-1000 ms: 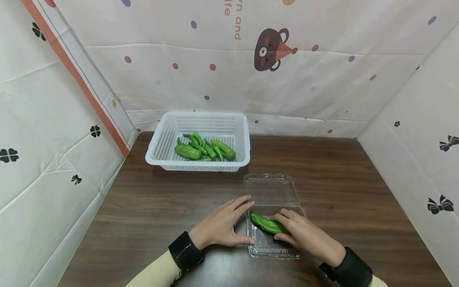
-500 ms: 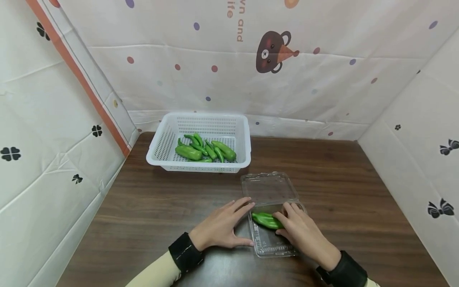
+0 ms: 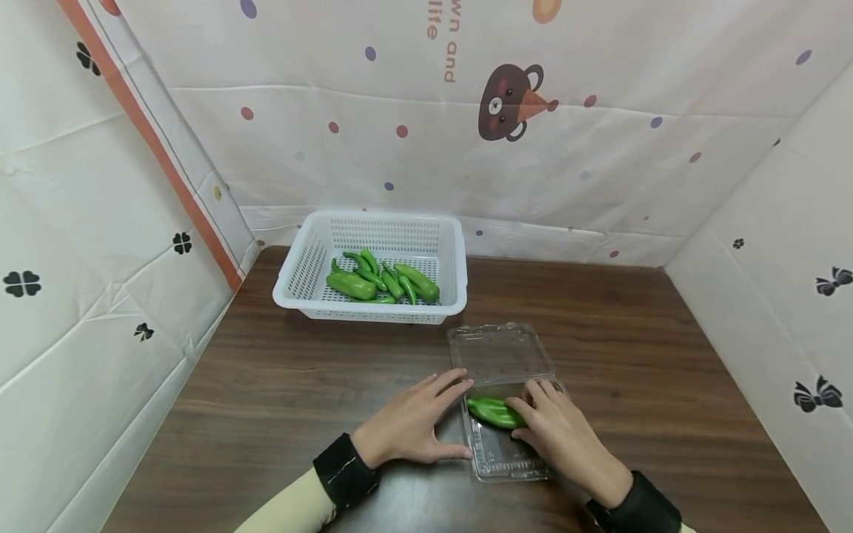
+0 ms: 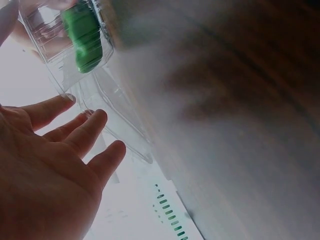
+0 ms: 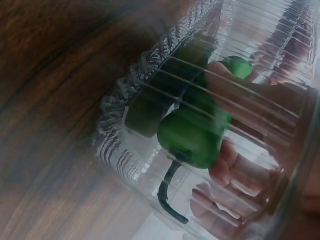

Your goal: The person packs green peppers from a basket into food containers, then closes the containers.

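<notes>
A clear plastic clamshell box [image 3: 496, 453] lies on the table with its lid [image 3: 501, 352] folded back. Inside its base is a long green pepper [image 3: 492, 411], stem visible through the plastic in the right wrist view. My right hand [image 3: 566, 433] reaches into the base and holds the pepper between thumb and fingers at its right end. My left hand [image 3: 413, 418] is spread at the left side of the box, fingertips right at its edge and its fingers extended. In the left wrist view the pepper [image 4: 84, 40] shows through the box wall beyond those fingers.
Behind and to the left stands a white perforated basket [image 3: 286, 296] with several green peppers [image 3: 383, 281] in it. The brown wooden table [image 3: 640, 348] reaches back to a patterned curtain [image 3: 320, 163], which also encloses both sides.
The box has turned slightly, its near end shifting right. My right hand moved a little left and inward with the pepper. The left hand stayed at the box's edge.
</notes>
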Demonstrator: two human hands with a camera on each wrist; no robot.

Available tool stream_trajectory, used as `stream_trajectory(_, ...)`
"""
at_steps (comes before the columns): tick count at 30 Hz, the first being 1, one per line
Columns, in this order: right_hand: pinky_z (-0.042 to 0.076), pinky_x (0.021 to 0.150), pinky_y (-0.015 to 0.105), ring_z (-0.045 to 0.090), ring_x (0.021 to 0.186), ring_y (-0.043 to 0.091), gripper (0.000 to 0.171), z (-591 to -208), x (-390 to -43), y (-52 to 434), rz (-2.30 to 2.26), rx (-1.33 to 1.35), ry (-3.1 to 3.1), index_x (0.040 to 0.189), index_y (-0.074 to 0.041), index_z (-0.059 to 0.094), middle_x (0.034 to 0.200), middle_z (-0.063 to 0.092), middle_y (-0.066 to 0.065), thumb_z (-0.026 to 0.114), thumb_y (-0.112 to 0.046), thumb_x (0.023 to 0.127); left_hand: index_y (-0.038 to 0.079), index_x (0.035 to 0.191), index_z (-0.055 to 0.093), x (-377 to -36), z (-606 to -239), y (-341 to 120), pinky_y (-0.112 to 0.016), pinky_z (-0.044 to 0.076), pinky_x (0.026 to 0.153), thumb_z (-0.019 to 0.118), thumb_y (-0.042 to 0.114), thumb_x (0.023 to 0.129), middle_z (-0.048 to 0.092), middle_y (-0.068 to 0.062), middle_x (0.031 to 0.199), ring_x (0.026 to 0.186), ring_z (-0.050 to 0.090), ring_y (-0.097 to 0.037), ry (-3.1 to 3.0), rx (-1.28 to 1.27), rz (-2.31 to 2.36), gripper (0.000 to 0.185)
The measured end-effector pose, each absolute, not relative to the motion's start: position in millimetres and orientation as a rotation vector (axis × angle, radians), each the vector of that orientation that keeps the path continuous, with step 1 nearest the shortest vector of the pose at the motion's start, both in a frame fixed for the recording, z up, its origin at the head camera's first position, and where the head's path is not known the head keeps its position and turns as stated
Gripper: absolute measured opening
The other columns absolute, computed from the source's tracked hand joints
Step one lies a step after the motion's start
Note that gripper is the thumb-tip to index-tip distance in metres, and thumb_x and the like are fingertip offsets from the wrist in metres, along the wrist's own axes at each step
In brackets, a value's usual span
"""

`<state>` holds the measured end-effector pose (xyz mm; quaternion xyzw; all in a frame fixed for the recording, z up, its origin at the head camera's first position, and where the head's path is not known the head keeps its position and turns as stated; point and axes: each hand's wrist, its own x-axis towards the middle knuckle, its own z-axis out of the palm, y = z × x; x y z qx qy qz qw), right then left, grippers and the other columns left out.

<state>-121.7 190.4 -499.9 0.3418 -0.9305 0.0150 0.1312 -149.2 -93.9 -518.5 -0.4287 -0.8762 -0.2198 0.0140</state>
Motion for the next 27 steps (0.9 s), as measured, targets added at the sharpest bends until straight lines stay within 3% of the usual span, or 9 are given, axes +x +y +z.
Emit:
stream_trajectory(14, 0.036, 0.065, 0.027, 0.041, 0.079, 0.012, 0.054, -499.4, -119.7, 198.0, 0.131, 1.021, -2.693, 0.118, -0.012, 0.073, 0.09, 0.047, -0.003, 0.093, -0.034, 0.073, 0.009, 0.159, 0.037, -147.8, -518.3, -93.3, -0.047, 0.035, 0.119, 0.057, 0.068, 0.095, 0.035, -0.013, 0.164, 0.143, 0.046, -0.025, -2.725, -1.334, -0.679, 0.09)
stream_trajectory(20, 0.036, 0.065, 0.025, 0.04, 0.079, 0.01, 0.053, -496.4, -120.2, 200.9, 0.162, 1.033, -2.685, 0.118, -0.014, 0.073, 0.091, 0.047, -0.005, 0.092, -0.036, 0.073, 0.008, 0.159, 0.036, -146.4, -516.4, -92.0, -0.048, 0.041, 0.114, 0.058, 0.067, 0.095, 0.034, -0.015, 0.164, 0.14, 0.049, -0.032, -2.719, -1.304, -0.685, 0.09)
stream_trajectory(27, 0.035, 0.066, 0.022, 0.04, 0.079, 0.007, 0.041, -491.6, -124.3, 200.4, 0.222, 1.051, -2.602, 0.113, -0.015, 0.075, 0.091, 0.049, -0.007, 0.089, -0.033, 0.079, 0.006, 0.157, 0.041, -152.4, -506.1, -97.6, -0.044, 0.049, 0.108, 0.062, 0.057, 0.098, 0.043, -0.017, 0.158, 0.132, 0.056, -0.031, -2.655, -1.193, -0.611, 0.081)
